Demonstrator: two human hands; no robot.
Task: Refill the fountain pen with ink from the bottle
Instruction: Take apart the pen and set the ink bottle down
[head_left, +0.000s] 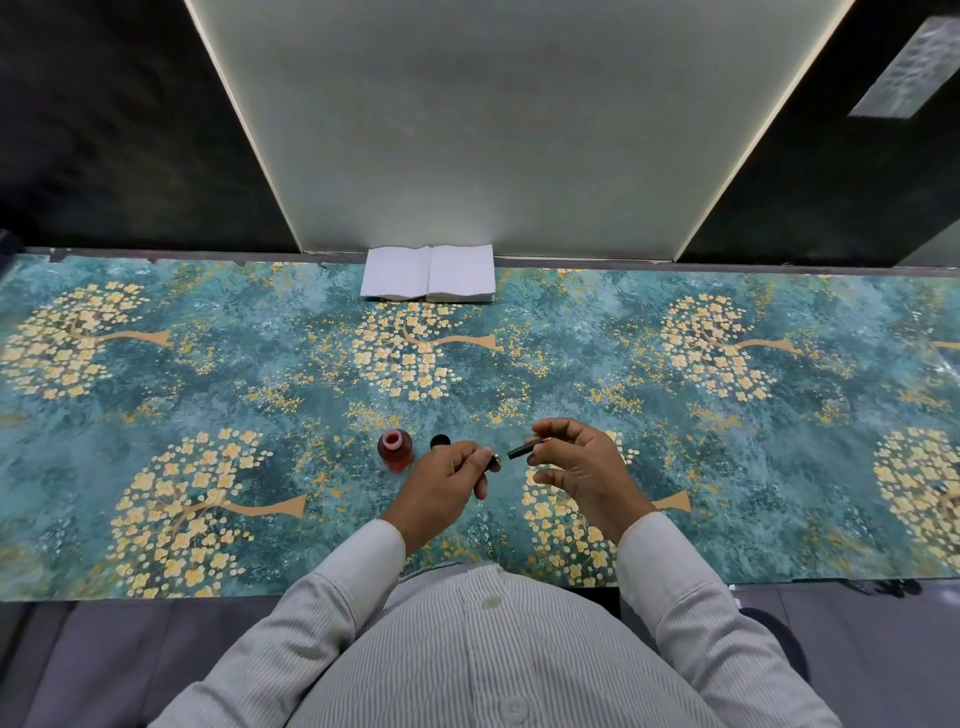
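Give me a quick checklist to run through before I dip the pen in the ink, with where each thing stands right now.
1. Ink bottle open: ok, its mouth is uncovered and the black cap lies beside it.
2. Bottle upright on the table: ok.
3. Pen taken apart: ok, the left hand pinches one pen piece, the right hand holds the dark barrel.
4. Nib pointing toward the bottle: cannot tell, too small.
5. Ink level enough: cannot tell.
6. Open notebook away from spills: ok, it lies at the far edge.
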